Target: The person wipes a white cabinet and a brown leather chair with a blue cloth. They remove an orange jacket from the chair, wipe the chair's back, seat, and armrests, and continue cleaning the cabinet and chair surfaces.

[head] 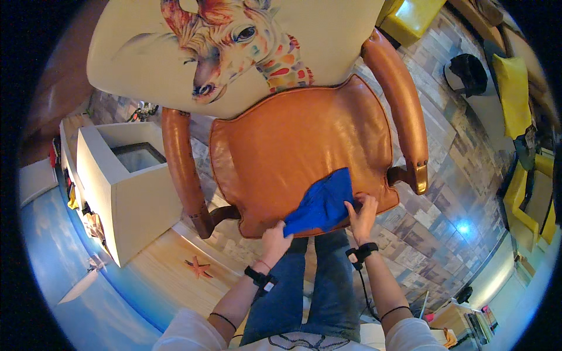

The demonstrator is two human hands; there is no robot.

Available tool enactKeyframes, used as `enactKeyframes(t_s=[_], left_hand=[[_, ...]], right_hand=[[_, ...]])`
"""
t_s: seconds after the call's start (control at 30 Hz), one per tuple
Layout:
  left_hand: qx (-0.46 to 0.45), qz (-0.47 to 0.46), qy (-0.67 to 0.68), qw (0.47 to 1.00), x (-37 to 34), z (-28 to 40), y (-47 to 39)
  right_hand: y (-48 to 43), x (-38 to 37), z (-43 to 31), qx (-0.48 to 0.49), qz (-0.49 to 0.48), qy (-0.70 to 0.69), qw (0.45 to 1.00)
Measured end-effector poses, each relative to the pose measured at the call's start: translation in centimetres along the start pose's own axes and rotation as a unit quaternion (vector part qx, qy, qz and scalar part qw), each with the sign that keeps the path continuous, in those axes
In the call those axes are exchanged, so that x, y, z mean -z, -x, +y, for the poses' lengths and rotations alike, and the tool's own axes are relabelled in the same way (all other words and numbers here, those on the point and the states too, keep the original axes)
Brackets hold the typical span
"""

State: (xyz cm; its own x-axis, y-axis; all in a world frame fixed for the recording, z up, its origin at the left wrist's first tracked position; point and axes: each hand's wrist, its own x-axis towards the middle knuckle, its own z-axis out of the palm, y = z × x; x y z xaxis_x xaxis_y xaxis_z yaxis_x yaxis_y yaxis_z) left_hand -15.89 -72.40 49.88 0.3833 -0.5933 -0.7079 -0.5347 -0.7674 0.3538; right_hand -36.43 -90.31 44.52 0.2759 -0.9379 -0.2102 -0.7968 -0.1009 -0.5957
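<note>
A blue cloth [322,199] lies folded and creased over the front right part of a chair's orange-brown leather seat [281,149]. Its narrow left end is pinched in my left hand [276,242], just at the seat's front edge. My right hand [363,215] is at the cloth's right edge, the thumb touching it and the other fingers spread towards the seat's front right corner. Whether those fingers grip any cloth cannot be told. One corner of the cloth points up towards the backrest [145,74], which is cream with a colourful giraffe print.
Curved leather armrests, left [178,162] and right [399,96], flank the seat. A white box-shaped stand [145,199] is close on the left, near a starfish [199,266]. Patterned flooring [443,184] extends right, towards a yellow cushion [511,96]. A cable [365,289] hangs from my right wrist strap.
</note>
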Motion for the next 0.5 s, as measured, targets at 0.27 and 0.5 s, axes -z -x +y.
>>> enactKeyframes(t_s=[0.27, 0.5], left_hand=[[-0.176, 0.17, 0.076, 0.967, 3.9, 5.4, -2.2], [-0.061, 0.303, -0.013, 0.951, 2.8, 3.9, -8.5]], right_hand=[[-2.8, -1.6, -6.3, 0.225, -0.038, -0.047, 0.972], [-2.5, -1.9, -9.3, 0.126, 0.12, -0.083, 0.981]])
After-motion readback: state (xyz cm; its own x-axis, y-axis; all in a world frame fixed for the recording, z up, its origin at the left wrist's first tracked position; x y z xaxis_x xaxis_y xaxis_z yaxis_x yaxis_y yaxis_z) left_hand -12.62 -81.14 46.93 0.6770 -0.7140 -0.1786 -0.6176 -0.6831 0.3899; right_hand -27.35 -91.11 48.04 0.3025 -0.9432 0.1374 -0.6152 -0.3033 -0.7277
